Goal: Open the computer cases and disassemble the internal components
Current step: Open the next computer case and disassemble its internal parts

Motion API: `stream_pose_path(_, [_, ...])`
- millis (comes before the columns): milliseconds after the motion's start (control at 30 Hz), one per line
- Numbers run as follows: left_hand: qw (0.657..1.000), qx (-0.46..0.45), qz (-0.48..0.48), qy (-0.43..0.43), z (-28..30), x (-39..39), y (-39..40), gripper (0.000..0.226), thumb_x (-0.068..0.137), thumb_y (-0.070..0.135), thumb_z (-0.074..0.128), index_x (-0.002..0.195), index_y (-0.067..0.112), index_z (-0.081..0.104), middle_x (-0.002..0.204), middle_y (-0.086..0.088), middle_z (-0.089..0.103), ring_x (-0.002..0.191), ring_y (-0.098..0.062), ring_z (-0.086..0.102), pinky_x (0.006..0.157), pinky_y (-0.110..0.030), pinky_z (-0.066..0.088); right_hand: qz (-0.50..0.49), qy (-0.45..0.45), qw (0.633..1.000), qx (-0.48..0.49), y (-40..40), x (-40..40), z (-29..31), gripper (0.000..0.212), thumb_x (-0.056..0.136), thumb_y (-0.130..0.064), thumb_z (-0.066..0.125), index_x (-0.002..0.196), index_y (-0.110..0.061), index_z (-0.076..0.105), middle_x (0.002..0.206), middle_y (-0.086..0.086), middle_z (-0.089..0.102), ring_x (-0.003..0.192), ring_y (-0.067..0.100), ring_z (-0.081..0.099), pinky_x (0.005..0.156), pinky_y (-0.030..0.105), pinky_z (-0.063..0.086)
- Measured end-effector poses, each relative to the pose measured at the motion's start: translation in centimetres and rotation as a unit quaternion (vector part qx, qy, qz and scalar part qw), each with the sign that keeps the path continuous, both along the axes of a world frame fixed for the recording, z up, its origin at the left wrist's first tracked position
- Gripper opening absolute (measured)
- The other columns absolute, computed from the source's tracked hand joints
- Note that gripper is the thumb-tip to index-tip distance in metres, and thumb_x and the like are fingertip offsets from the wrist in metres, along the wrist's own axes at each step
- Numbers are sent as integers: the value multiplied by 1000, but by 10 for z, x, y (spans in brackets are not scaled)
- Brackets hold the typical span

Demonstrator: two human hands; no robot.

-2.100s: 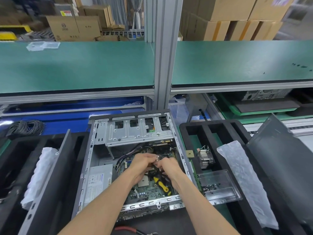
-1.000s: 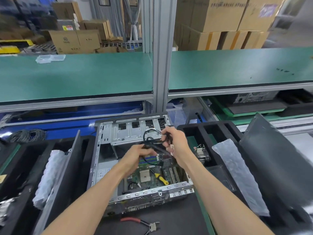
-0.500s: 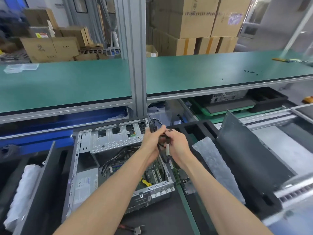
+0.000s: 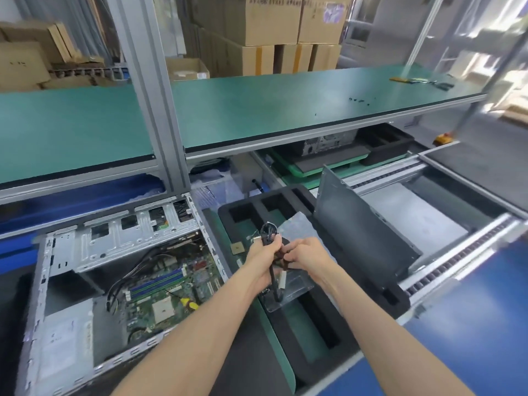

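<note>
An open computer case (image 4: 43,281) lies at the lower left, its green motherboard (image 4: 171,292) and grey power supply (image 4: 65,341) exposed. A yellow-handled screwdriver (image 4: 189,303) rests on the board. To the right of the case, both hands hold a bundled black cable (image 4: 268,232) over a black foam tray (image 4: 243,212). My left hand (image 4: 264,254) grips the bundle, whose loop sticks up above the fist and whose tail hangs below. My right hand (image 4: 307,254) pinches the same cable close beside it.
The case's grey side panel (image 4: 363,227) leans upright in the foam tray's right side. A clear plastic cover (image 4: 288,290) and a bubble-wrap piece (image 4: 297,224) lie in the tray under the hands. A roller conveyor (image 4: 457,258) runs at right. A green shelf (image 4: 285,107) overhangs the bench.
Both hands lifted the black cable out of the case and carried it right, over the foam tray. My view swung right with them.
</note>
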State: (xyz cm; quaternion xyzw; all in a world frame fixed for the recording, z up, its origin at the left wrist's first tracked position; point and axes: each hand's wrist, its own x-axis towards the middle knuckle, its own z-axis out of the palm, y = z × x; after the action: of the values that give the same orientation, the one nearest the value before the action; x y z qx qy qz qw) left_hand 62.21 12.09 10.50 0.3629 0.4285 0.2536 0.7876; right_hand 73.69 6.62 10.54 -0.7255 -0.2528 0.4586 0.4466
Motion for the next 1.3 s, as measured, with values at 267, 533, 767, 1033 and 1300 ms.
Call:
stream_pose_path(267, [998, -10, -59, 27, -56, 23, -62, 24, 100, 12, 61, 121, 1, 57, 99, -14, 69, 76, -17, 67, 61, -27, 56, 97, -171, 970, -145, -55, 20, -16, 16, 76, 3, 57, 62, -4, 60, 56, 4, 49, 59, 19, 44, 55, 22, 37])
stream_pose_path(533, [964, 91, -217, 127, -105, 21, -92, 64, 77, 6, 84, 131, 18, 53, 124, 7, 62, 111, -11, 59, 85, -19, 48, 65, -197, 962, -179, -121, 24, -59, 28, 88, 1, 54, 107, -8, 72, 110, 5, 71, 104, 19, 63, 85, 26, 50])
stream_pose_path(767, [869, 242, -343, 261, -89, -3, -83, 66, 94, 16, 64, 154, 23, 39, 129, 13, 63, 112, 1, 59, 92, -10, 37, -39, -214, 963, -160, -135, 17, -50, 47, 91, 7, 36, 126, -7, 65, 139, 11, 58, 111, 25, 60, 87, 32, 50])
stream_pose_path(1033, [866, 330, -278, 254, -60, -38, -77, 40, 95, 12, 59, 133, 22, 65, 112, 5, 71, 98, -3, 61, 86, -12, 41, -48, -245, 966, -65, -86, -11, -24, 37, 89, 1, 47, 115, -12, 71, 119, 1, 68, 100, 11, 58, 71, 10, 43])
stream_pose_path(1300, [897, 355, -123, 234, 11, -85, -41, 29, 75, -5, 52, 64, 20, 61, 58, 3, 60, 50, -6, 53, 39, -14, 33, 19, -209, 971, 117, 12, -101, 17, 20, 89, 0, 61, 94, -11, 78, 99, 2, 75, 100, 17, 68, 93, 36, 54])
